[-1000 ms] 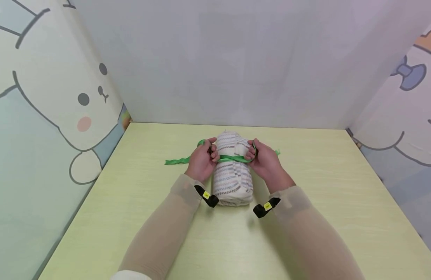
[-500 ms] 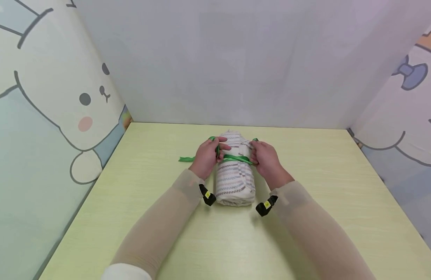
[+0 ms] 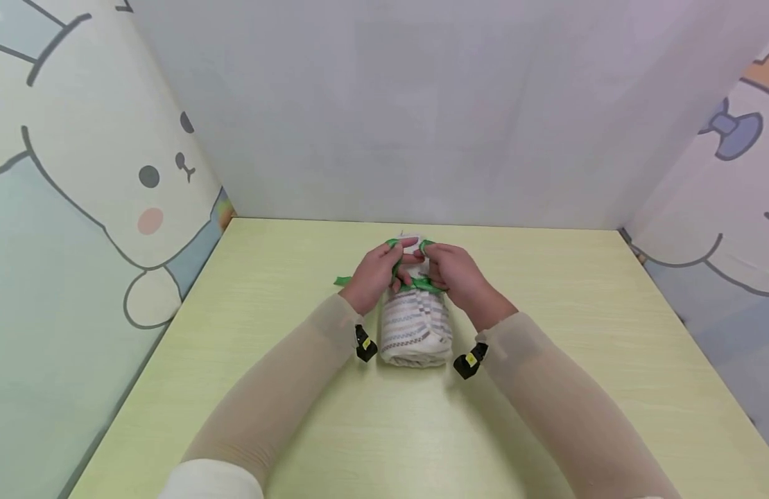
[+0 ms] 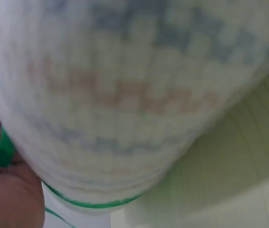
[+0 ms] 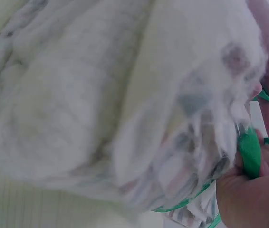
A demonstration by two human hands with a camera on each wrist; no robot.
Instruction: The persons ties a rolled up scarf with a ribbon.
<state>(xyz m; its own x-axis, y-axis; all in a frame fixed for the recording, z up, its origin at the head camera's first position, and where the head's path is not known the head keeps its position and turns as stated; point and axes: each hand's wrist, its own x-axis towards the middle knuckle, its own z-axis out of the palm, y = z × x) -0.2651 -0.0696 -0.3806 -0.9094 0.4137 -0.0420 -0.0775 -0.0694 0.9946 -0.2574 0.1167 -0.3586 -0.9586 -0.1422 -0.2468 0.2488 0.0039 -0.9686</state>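
A rolled-up cloth, white with thin coloured stripes, lies lengthwise on the table, its near end showing soft folds in the right wrist view. A green ribbon crosses over the roll and passes round it. Above the roll's far half my left hand holds one part of the ribbon between thumb and fingers, with some fingers reaching rightward. My right hand pinches another part, the ribbon looping by its thumb. The fingers of both hands nearly meet and hide the crossing. One loose ribbon end sticks out left of my left hand.
The pale yellow-green table spreads around the roll. A plain greyish-white wall stands behind it, with cartoon-printed panels at the sides. A small black camera sits on each wrist.
My hands have drawn together from either side of the roll to above its middle, bringing the ribbon parts close. The loose ribbon end at left has shortened and moved right.
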